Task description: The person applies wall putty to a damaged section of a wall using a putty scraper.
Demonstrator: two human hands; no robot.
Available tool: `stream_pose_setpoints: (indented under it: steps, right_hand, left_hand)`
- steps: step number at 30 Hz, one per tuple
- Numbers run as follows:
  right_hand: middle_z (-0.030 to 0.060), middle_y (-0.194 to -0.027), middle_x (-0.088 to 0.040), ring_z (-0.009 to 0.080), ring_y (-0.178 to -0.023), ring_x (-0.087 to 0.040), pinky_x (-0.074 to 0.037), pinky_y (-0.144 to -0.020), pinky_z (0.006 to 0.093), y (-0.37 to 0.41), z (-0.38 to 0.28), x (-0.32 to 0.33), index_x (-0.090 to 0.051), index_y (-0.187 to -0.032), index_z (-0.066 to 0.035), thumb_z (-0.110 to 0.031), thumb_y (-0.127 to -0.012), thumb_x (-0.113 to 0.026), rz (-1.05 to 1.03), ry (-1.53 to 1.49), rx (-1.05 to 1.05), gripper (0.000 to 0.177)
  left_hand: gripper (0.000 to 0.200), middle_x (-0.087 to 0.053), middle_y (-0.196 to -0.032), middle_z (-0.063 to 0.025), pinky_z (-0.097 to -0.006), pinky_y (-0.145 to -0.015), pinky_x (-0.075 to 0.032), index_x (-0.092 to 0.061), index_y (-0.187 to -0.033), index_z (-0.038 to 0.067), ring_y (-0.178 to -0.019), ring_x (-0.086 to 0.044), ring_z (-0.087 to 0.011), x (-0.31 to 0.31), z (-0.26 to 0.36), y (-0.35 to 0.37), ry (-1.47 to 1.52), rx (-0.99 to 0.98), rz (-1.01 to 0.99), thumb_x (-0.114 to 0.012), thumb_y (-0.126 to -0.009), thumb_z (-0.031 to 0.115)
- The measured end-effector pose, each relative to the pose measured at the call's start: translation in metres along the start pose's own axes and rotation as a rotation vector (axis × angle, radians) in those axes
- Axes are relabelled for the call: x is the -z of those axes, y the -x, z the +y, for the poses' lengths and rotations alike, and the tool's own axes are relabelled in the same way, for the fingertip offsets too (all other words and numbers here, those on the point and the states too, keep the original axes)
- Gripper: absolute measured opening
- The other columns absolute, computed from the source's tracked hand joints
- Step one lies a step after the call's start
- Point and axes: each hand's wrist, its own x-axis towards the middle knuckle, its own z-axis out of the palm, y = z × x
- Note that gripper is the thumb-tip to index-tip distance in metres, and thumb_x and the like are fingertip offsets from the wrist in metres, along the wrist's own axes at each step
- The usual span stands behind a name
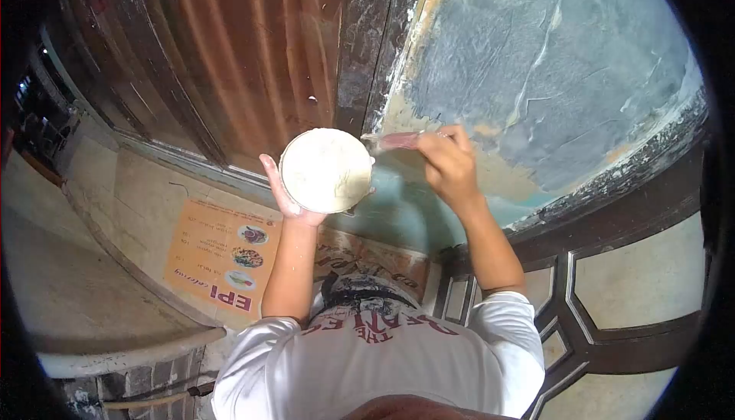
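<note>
A round tub of cream-white paint (327,171) rests in my left hand (295,212), with the thumb along one side and fingertips showing at the other. Pale smears mark this hand. My right hand (450,166) grips a paintbrush (398,141) by its reddish handle. The brush points left, its bristles just off the tub's rim and overlapping the wall's lower edge beside the dark frame. Ahead on the right is a wall (528,75) with patchy grey-blue paint, and bare beige and orange spots near its border.
Brown curtains (253,52) hang behind glass at the left, beside a dark wooden post (366,45). An orange printed catering banner (222,255) lies on the tiled floor. Dark wooden framework with pale panels (612,343) stands at the right. A grey curved surface (99,290) is at the left.
</note>
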Motion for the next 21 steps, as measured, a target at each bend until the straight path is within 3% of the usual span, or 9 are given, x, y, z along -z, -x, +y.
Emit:
stream_pose_setpoints:
  steps: [2, 4, 8, 15, 17, 18, 21]
  right_hand:
    - [0.0066, -0.093, -0.072, 0.0288, -0.080, -0.059, -0.051, -0.071, 0.0380, -0.003, 0.010, 0.009, -0.071, -0.095, -0.008, 0.008, -0.068, -0.067, 0.025, 0.059, -0.079, 0.032]
    - [0.0075, -0.094, -0.072, 0.0300, -0.080, -0.059, -0.050, -0.071, 0.0386, -0.008, 0.019, 0.015, -0.072, -0.097, -0.007, 0.004, -0.078, -0.068, 0.083, 0.131, -0.221, 0.022]
    - [0.0071, -0.091, -0.071, 0.0300, -0.082, -0.060, -0.050, -0.071, 0.0389, -0.007, 0.044, 0.011, -0.072, -0.097, -0.007, -0.006, -0.085, -0.072, 0.085, 0.211, -0.325, 0.012]
    - [0.0061, -0.094, -0.071, 0.0305, -0.084, -0.061, -0.051, -0.073, 0.0410, -0.005, 0.059, -0.009, -0.072, -0.098, -0.007, -0.009, -0.088, -0.069, 0.008, 0.216, -0.421, 0.010]
    - [0.0067, -0.094, -0.071, 0.0310, -0.084, -0.061, -0.051, -0.075, 0.0410, -0.007, 0.064, -0.008, -0.072, -0.098, -0.006, -0.009, -0.088, -0.068, -0.015, 0.203, -0.427, 0.010]
    - [0.0072, -0.093, -0.071, 0.0312, -0.084, -0.060, -0.051, -0.075, 0.0409, -0.010, 0.065, -0.007, -0.071, -0.098, -0.006, -0.008, -0.088, -0.068, 0.039, 0.200, -0.395, 0.011]
    - [0.0082, -0.093, -0.071, 0.0315, -0.084, -0.060, -0.050, -0.076, 0.0404, -0.017, 0.062, 0.001, -0.071, -0.098, -0.006, -0.009, -0.088, -0.068, 0.084, 0.200, -0.372, 0.011]
  left_hand:
    - [0.099, -0.051, -0.146, -0.0222, -0.0575, -0.108, -0.044, -0.047, -0.143, -0.003, -0.130, -0.052, -0.0400, 0.000, 0.000, 0.000, 0.039, 0.029, -0.075, -0.041, -0.090, 0.080]
    - [0.099, -0.051, -0.146, -0.0215, -0.0578, -0.108, -0.043, -0.048, -0.143, -0.002, -0.131, -0.052, -0.0399, 0.004, 0.001, 0.001, -0.003, -0.006, 0.071, -0.041, -0.089, 0.081]
    - [0.099, -0.051, -0.147, -0.0211, -0.0585, -0.108, -0.043, -0.049, -0.143, -0.001, -0.131, -0.052, -0.0398, 0.009, -0.001, -0.002, -0.064, -0.018, 0.126, -0.041, -0.088, 0.082]
    - [0.099, -0.050, -0.147, -0.0207, -0.0598, -0.108, -0.042, -0.049, -0.143, 0.001, -0.131, -0.051, -0.0397, 0.002, 0.000, -0.002, -0.080, -0.027, 0.178, -0.040, -0.088, 0.082]
    - [0.101, -0.045, -0.152, -0.0169, -0.0760, -0.104, -0.034, -0.045, -0.148, 0.009, -0.135, -0.045, -0.0432, -0.006, 0.000, -0.002, -0.095, -0.034, 0.304, -0.035, -0.085, 0.087]
    - [0.100, -0.042, -0.154, -0.0150, -0.0861, -0.096, -0.029, -0.044, -0.149, 0.014, -0.137, -0.041, -0.0468, 0.005, 0.005, 0.001, 0.304, 0.111, -0.005, -0.036, -0.083, 0.089]
    - [0.100, -0.040, -0.155, -0.0142, -0.0890, -0.093, -0.027, -0.043, -0.149, 0.016, -0.137, -0.040, -0.0489, 0.005, 0.008, 0.002, 0.276, 0.083, 0.125, -0.036, -0.082, 0.090]
